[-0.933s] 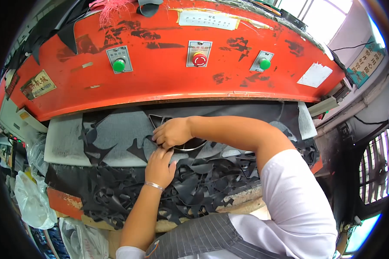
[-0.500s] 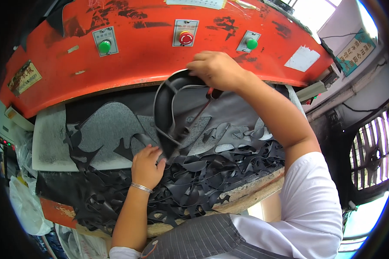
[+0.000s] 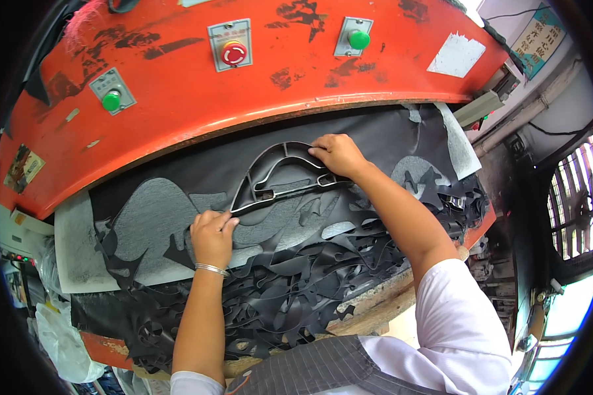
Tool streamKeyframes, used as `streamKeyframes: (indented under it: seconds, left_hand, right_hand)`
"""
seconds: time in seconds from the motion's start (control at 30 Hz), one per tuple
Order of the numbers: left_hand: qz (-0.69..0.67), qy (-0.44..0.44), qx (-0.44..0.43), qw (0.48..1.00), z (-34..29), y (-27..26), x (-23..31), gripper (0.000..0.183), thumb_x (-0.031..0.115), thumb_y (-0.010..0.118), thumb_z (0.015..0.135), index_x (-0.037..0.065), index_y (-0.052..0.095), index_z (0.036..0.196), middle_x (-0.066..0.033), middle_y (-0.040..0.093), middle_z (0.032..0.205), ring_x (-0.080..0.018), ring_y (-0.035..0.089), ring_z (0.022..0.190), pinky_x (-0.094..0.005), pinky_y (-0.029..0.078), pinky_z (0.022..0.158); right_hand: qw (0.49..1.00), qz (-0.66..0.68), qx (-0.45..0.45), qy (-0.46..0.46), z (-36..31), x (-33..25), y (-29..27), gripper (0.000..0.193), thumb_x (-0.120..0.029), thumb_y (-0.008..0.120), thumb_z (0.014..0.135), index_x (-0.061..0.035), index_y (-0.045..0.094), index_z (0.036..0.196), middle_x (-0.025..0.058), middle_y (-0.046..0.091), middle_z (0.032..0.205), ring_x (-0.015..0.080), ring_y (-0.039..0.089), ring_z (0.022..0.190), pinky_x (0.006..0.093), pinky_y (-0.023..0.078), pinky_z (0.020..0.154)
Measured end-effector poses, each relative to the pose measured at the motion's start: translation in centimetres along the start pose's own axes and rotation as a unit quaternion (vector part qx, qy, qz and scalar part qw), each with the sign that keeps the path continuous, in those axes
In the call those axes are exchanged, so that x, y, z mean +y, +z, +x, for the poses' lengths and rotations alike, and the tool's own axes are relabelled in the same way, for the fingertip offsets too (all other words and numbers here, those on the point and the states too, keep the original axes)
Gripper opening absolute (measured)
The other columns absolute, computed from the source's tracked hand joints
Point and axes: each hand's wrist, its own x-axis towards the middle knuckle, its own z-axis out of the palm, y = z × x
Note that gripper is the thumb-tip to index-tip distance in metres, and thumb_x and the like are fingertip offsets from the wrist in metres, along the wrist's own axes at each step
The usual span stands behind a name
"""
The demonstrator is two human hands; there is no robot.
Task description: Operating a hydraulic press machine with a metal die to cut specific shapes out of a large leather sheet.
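Observation:
A curved, half-moon metal cutting die [image 3: 249,185] lies flat on black leather-like sheet [image 3: 171,155], its outer arc facing away from me. My right hand [image 3: 340,158] grips the die's upper right part, with fingers curled over the rim. At the opposite end, my left hand [image 3: 212,236] pinches near the pointed left tip, thumb and fingers close together. Beneath and around the die, cut-out gaps in the sheet bare the grey, worn cutting board [image 3: 85,247].
Tangled black offcuts [image 3: 303,270] heap along the near side, above a worn wooden edge [image 3: 375,308]. An orange press beam [image 3: 178,85] spans the far side, with green buttons [image 3: 359,40] and a red button [image 3: 233,52]. Plastic bags [image 3: 66,342] hang at the left.
The cutting die has come down from a tilted, raised position to lie flat. My right hand lowered with it, and my left hand has closed at its left tip. The view has shifted.

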Motion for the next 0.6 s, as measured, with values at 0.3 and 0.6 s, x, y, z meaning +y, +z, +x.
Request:
streamKeyframes:
  seconds: [0.3,0.6]
  left_hand:
    - [-0.003,0.009,0.030,0.999,0.7,0.3,-0.3,0.012,0.011,0.074,0.076,0.004,0.074,0.085,-0.0061,0.061,0.077,-0.0241,0.056,0.076,-0.0371,0.043,0.073]
    - [-0.029,-0.008,0.044,0.999,1.4,1.0,0.4,0.011,0.007,0.074,0.076,0.000,0.072,0.084,-0.0090,0.064,0.079,-0.0255,0.060,0.076,-0.0359,0.047,0.070]
  right_hand:
    - [0.997,0.002,-0.064,-0.049,-7.7,4.9,-1.9,0.075,-0.033,0.076,0.077,-0.0086,0.044,0.141,0.0156,0.050,0.141,0.0371,0.035,0.136,0.0453,0.030,0.111]
    - [0.994,0.027,-0.077,-0.069,-7.1,6.6,-1.5,0.075,-0.030,0.076,0.077,-0.0051,0.044,0.140,0.0145,0.050,0.139,0.0394,0.041,0.131,0.0466,0.032,0.110]
